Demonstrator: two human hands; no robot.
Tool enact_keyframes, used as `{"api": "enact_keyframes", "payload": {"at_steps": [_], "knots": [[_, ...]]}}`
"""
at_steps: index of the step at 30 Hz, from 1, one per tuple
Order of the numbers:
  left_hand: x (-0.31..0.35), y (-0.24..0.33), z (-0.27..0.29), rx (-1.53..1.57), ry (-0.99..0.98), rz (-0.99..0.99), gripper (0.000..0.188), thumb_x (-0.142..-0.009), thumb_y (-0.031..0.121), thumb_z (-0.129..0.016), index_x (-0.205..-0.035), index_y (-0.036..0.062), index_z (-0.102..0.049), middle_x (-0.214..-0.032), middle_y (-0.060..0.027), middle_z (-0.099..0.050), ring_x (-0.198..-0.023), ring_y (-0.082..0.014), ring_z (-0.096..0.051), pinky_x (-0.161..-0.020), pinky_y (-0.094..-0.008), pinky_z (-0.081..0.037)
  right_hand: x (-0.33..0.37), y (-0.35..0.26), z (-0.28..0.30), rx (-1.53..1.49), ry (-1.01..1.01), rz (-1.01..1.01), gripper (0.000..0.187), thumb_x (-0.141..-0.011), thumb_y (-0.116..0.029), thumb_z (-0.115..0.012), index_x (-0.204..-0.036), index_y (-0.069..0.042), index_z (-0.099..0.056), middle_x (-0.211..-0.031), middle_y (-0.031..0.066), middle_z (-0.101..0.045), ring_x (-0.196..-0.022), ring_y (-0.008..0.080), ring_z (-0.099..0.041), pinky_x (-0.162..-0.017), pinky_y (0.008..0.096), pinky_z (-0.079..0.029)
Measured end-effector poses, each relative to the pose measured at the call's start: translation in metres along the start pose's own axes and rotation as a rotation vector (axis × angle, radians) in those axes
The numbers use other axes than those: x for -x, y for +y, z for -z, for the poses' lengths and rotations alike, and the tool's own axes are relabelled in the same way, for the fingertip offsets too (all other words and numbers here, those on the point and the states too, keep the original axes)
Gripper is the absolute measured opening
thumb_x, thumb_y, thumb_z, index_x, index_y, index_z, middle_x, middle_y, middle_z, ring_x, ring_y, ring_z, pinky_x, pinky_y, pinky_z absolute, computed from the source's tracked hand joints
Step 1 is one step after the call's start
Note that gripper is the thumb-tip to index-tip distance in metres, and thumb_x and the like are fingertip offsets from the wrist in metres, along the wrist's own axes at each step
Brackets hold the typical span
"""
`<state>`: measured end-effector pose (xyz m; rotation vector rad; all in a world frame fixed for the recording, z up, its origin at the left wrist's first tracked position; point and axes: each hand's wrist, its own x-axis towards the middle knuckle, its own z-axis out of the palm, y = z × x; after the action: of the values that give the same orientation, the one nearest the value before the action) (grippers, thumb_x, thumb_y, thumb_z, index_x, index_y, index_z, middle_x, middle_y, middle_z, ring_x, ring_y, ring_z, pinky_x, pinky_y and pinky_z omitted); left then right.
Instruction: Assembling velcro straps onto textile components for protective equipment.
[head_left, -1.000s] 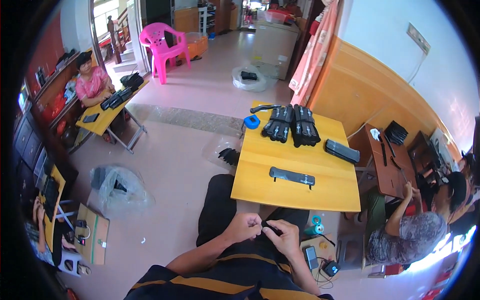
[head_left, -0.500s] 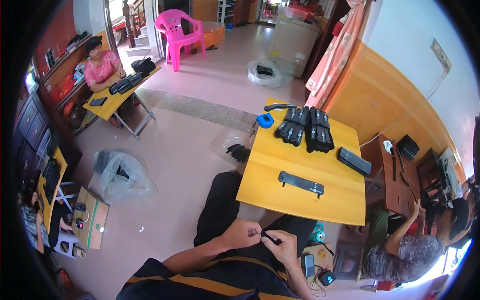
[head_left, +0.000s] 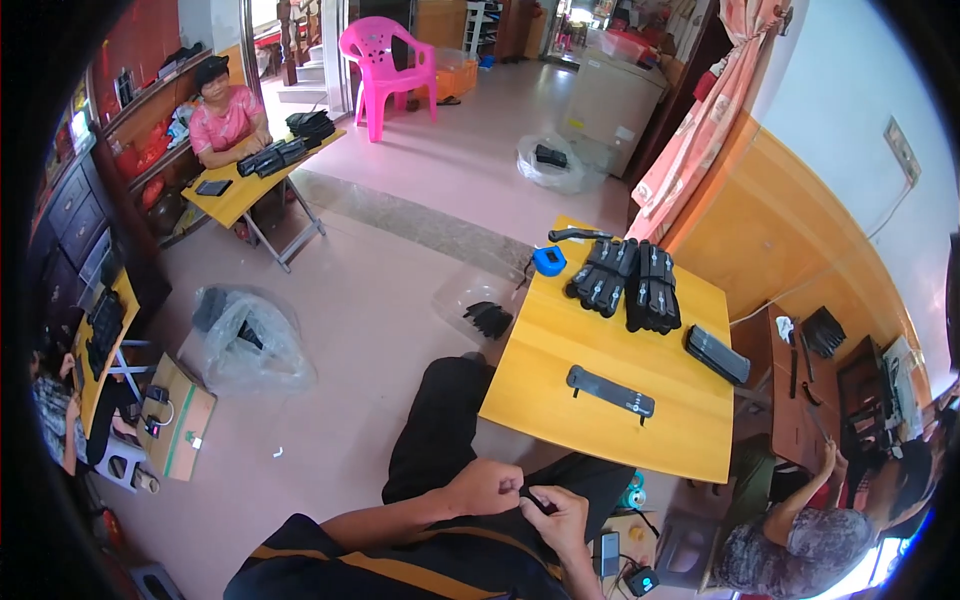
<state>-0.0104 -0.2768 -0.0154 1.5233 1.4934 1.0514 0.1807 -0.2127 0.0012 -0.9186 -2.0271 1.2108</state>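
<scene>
While the left hand (head_left: 487, 488) and the right hand (head_left: 556, 516) are held close together over the dark trousers (head_left: 433, 425), their fingers are curled and the fingertips nearly meet; whether anything is pinched by either cannot be told, since a small dark piece would be lost against the cloth. Just beyond, a flat black strip (head_left: 611, 391) is laid on the yellow table (head_left: 530, 350), with 2 short dark tabs seen at its near side. It is judged to be light, smooth and fairly stiff, perhaps a little slippery, and would best be taken by its long edges, clear of the tabs. Farther out, 2 black bundles (head_left: 603, 277) are set side by side, with a small blue case (head_left: 549, 261) to their left and a dark stack (head_left: 717, 354) to their right. The co-worker (head_left: 800, 550) at far right is partly cut off by the dark rim.
</scene>
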Motion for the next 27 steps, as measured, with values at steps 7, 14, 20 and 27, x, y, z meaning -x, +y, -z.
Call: {"api": "enact_keyframes", "payload": {"at_steps": [7, 14, 20, 27], "knots": [[0.001, 0.000, -0.005, -0.030, 0.085, 0.020, 0.015, -0.078, 0.018, -0.074, -0.083, 0.0043, -0.067, -0.067, -0.0099, -0.065, -0.059, -0.0240, -0.063, -0.058, -0.0346, -0.050, 0.000, 0.003, -0.001, 0.092, -0.013, -0.014, 0.020, -0.077, -0.013, -0.084, -0.092, -0.002, -0.076, -0.077, 0.0105, -0.072, -0.067, 0.0165, -0.069, -0.063, 0.0284, -0.054], [0.003, -0.008, -0.004, 0.202, 0.093, 0.047, 0.015, -0.080, 0.017, -0.073, -0.080, 0.0038, -0.066, -0.069, -0.0114, -0.066, -0.062, -0.0287, -0.066, -0.060, -0.0374, -0.052, -0.004, -0.003, -0.003, 0.086, -0.020, -0.021, 0.021, -0.077, -0.012, -0.085, -0.092, -0.001, -0.076, -0.077, 0.0111, -0.072, -0.067, 0.0160, -0.069, -0.063, 0.0281, -0.054], [0.005, -0.009, 0.000, -0.043, 0.019, -0.053, 0.011, -0.082, 0.015, -0.071, -0.083, 0.0044, -0.069, -0.069, -0.0143, -0.065, -0.060, -0.0296, -0.065, -0.059, -0.0372, -0.051, -0.002, 0.003, -0.008, -0.005, 0.009, -0.023, 0.021, -0.075, -0.008, -0.086, -0.088, 0.001, -0.073, -0.066, 0.0046, -0.062, -0.060, 0.0085, -0.055, -0.057, 0.0247, -0.045], [-0.005, -0.022, 0.010, 0.148, -0.140, 0.029, 0.011, -0.084, 0.011, -0.071, -0.085, 0.0005, -0.069, -0.067, -0.0062, -0.064, -0.060, -0.0097, -0.056, -0.059, -0.0297, -0.048, -0.002, 0.000, -0.009, -0.037, -0.019, -0.030, 0.021, -0.074, -0.007, -0.087, -0.089, 0.002, -0.074, -0.067, 0.0050, -0.062, -0.060, 0.0086, -0.055, -0.056, 0.0244, -0.045]]}}
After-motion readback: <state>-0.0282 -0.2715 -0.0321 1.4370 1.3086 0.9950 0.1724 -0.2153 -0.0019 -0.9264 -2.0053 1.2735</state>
